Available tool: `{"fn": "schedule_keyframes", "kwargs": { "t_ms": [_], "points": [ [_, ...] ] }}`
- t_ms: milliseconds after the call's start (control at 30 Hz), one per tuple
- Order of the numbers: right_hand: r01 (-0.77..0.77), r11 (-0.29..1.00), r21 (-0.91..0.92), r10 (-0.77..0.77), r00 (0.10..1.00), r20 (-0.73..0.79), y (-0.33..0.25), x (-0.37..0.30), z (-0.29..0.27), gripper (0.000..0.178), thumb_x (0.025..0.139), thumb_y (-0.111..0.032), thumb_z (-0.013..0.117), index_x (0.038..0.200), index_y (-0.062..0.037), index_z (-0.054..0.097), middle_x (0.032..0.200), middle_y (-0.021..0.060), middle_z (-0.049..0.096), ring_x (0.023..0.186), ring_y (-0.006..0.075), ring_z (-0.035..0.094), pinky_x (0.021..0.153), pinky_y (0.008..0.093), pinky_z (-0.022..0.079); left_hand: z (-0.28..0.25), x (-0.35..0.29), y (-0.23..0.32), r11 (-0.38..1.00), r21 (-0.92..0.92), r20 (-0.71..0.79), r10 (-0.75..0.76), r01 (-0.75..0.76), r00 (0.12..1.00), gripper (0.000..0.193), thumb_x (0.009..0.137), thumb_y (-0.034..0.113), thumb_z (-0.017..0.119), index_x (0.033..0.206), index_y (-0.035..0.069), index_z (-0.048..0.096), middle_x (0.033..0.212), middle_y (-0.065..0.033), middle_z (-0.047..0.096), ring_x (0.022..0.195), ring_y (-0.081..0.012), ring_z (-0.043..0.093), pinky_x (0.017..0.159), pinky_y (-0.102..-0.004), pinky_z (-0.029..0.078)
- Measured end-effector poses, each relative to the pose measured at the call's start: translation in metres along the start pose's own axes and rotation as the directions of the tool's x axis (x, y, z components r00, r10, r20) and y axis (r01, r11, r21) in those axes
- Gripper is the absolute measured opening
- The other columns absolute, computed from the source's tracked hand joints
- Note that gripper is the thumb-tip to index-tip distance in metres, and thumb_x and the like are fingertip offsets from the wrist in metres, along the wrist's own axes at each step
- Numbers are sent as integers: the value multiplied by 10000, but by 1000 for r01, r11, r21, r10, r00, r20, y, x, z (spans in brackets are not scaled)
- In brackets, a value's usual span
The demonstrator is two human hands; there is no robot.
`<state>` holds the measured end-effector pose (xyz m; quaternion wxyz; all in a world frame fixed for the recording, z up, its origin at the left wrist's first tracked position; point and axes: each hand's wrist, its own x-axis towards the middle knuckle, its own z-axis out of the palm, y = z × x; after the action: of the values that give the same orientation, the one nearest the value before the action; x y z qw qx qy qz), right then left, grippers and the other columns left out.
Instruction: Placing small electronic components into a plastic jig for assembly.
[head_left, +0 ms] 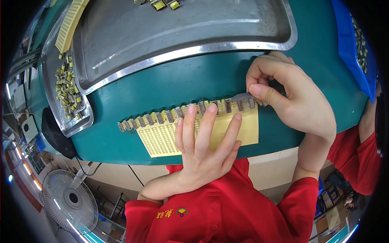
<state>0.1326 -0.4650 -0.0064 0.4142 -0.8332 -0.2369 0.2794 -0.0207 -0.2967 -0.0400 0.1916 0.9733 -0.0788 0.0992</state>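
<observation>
A row of small metal-and-yellow components (pixel 150 118) stands side by side across the green table. Beneath its middle and right part lies a yellow sheet of small printed labels (pixel 159 139), its right portion blank. My left hand (pixel 207 148) lies over the sheet with fingers spread, fingertips touching the components near the row's middle. At the right end of the row, my right hand (pixel 285 87) pinches a thin grey blade-like piece (pixel 242 97) between thumb and forefinger. Its pointed end lies against the components' tops; the rest is hidden by the fingers.
Beyond the row stands a large metal tray (pixel 182 49) with a few components. A smaller metal tray (pixel 90 117) at left holds a heap of components (pixel 68 87) and a yellow ribbed strip (pixel 69 26). At right are a blue bin (pixel 348 48) and another person's red sleeve (pixel 352 158).
</observation>
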Motion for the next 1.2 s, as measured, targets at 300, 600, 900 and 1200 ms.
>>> {"fn": "schedule_keyframes", "kwargs": {
  "t_ms": [300, 600, 900, 1200],
  "points": [
    [7, 1000, -18, -7, 1000, -13, 1, 0, 1, 89, 850, -77, 638, 824, -21, 574, 786, 41, 518, 786, 178, 474, 775, 302, 403, 0, 1, 0, 1000, -11, -5, 2, -2, 1000, 425, 881, 328, 591, 1296, 245, 627, 1418, -153, 434, 1329, -401, 373, 1105, -488, 248],
    [14, 1000, -21, -14, 1000, -19, 3, 0, 1, 97, 844, -83, 642, 822, -19, 573, 767, 47, 518, 775, 184, 478, 771, 309, 403, -1, 2, 1, 1000, -15, 20, -13, 13, 1000, 428, 878, 324, 595, 1300, 253, 624, 1420, -155, 430, 1327, -404, 370, 1104, -487, 247],
    [31, 999, -45, -32, 999, -29, 3, 1, 3, 102, 847, -88, 640, 820, -21, 568, 755, 52, 519, 766, 195, 479, 783, 315, 397, -4, 3, -1, 1000, -8, 12, -4, 4, 1000, 422, 879, 323, 590, 1294, 258, 629, 1419, -155, 428, 1325, -401, 370, 1102, -487, 248],
    [28, 998, -52, -29, 999, -35, 2, 1, 2, 96, 843, -87, 638, 817, -26, 568, 737, 53, 515, 759, 201, 477, 806, 319, 391, 0, 5, 1, 1000, 27, 15, -1, 1, 1000, 441, 883, 315, 581, 1320, 272, 618, 1421, -154, 426, 1327, -397, 371, 1101, -481, 253]
  ]
}}
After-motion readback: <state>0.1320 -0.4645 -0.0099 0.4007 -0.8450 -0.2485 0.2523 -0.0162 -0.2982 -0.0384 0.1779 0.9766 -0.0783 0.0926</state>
